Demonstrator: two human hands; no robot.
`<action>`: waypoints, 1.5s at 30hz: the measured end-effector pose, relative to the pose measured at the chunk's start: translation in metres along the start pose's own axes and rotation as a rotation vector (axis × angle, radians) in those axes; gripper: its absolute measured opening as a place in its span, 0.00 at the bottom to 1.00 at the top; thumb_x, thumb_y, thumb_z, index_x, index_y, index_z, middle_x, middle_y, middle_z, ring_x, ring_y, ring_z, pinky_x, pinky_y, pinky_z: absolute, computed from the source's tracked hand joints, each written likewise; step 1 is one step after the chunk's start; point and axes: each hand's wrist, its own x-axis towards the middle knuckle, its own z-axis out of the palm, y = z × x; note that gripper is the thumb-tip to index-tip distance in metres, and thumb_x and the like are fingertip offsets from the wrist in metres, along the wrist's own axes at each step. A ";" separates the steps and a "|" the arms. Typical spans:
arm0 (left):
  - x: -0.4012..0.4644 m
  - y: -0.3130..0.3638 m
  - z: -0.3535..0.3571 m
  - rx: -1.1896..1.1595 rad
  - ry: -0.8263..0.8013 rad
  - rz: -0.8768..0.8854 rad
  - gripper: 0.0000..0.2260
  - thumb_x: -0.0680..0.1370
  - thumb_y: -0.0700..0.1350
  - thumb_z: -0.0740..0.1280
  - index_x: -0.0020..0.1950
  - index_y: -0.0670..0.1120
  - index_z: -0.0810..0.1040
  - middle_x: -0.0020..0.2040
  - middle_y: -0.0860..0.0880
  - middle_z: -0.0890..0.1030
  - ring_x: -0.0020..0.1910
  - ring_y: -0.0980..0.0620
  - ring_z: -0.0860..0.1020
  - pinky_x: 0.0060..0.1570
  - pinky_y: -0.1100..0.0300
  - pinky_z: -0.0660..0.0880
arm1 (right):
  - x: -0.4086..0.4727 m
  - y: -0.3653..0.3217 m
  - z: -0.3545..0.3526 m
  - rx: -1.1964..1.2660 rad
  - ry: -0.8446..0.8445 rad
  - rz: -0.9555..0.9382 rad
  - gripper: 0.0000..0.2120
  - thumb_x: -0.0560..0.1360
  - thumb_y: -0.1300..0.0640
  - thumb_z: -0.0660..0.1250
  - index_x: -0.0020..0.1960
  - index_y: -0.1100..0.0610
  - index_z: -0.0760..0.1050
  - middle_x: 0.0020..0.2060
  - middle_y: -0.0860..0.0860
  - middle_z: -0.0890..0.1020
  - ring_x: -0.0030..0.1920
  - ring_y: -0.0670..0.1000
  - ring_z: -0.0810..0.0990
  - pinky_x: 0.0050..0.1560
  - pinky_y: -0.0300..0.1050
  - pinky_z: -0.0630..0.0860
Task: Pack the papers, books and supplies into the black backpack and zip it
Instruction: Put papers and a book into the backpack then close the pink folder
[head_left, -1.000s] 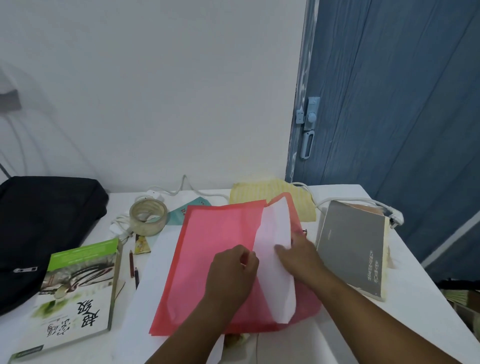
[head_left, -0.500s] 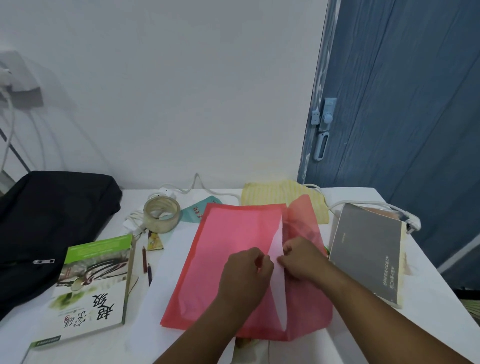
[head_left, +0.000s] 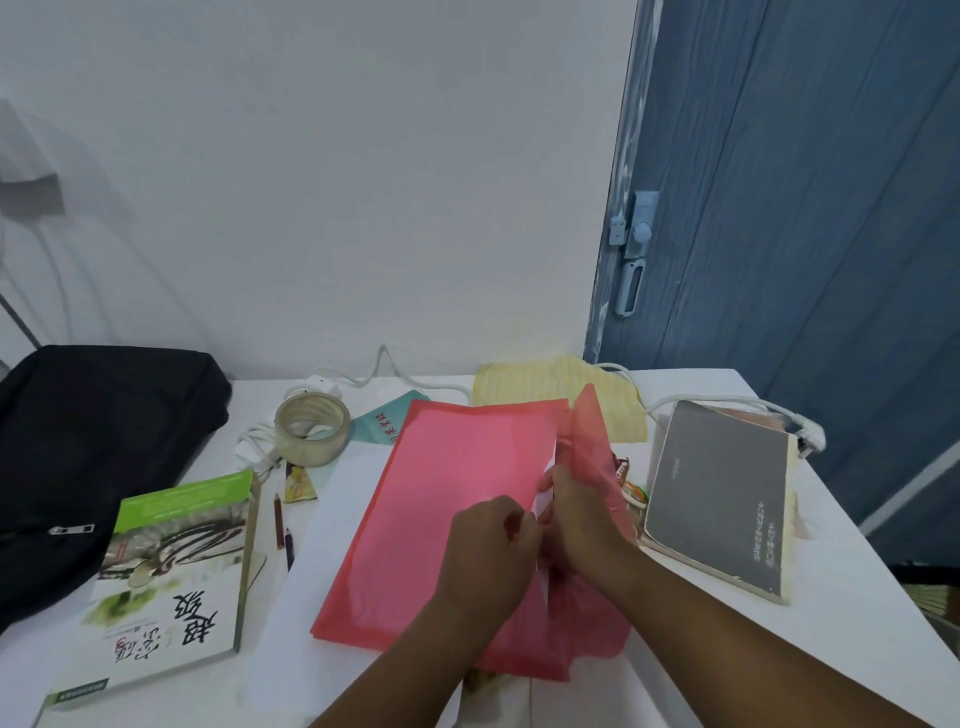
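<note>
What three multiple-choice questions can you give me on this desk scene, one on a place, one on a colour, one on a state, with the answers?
1. Where does the black fabric backpack lie?
A. at the table's far left
B. under the grey book
C. against the blue door

2. What colour is the translucent plastic folder under the hands?
A. yellow
B. red
C. green

3. What state is the green-topped paperback book in?
A. standing upright
B. lying open
C. lying closed, cover up

Answers: 1 A, it lies at the left edge, behind the paperback. 2 B, the left hand and right hand grip red plastic with white paper showing at its opening. 3 C, its printed cover faces up, flat on the white table.
</note>
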 end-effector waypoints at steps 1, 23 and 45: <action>0.000 -0.001 0.000 -0.007 -0.007 -0.008 0.13 0.76 0.48 0.63 0.38 0.44 0.82 0.34 0.50 0.82 0.33 0.53 0.79 0.40 0.52 0.77 | -0.001 -0.001 -0.002 -0.076 -0.029 -0.042 0.05 0.71 0.55 0.65 0.46 0.55 0.73 0.30 0.55 0.73 0.29 0.53 0.71 0.30 0.42 0.67; -0.076 -0.177 -0.255 -0.058 0.307 -0.335 0.06 0.77 0.42 0.71 0.45 0.54 0.82 0.43 0.59 0.84 0.45 0.65 0.79 0.42 0.76 0.69 | -0.043 -0.191 0.165 0.047 -0.168 -0.433 0.03 0.74 0.56 0.70 0.45 0.48 0.79 0.36 0.42 0.80 0.33 0.40 0.76 0.39 0.37 0.72; -0.163 -0.334 -0.375 0.767 -0.431 -0.067 0.46 0.70 0.61 0.70 0.81 0.54 0.49 0.80 0.45 0.51 0.77 0.43 0.55 0.70 0.49 0.61 | -0.097 -0.279 0.324 -0.769 -0.570 -0.624 0.55 0.58 0.33 0.78 0.77 0.44 0.55 0.80 0.58 0.38 0.76 0.62 0.26 0.71 0.72 0.30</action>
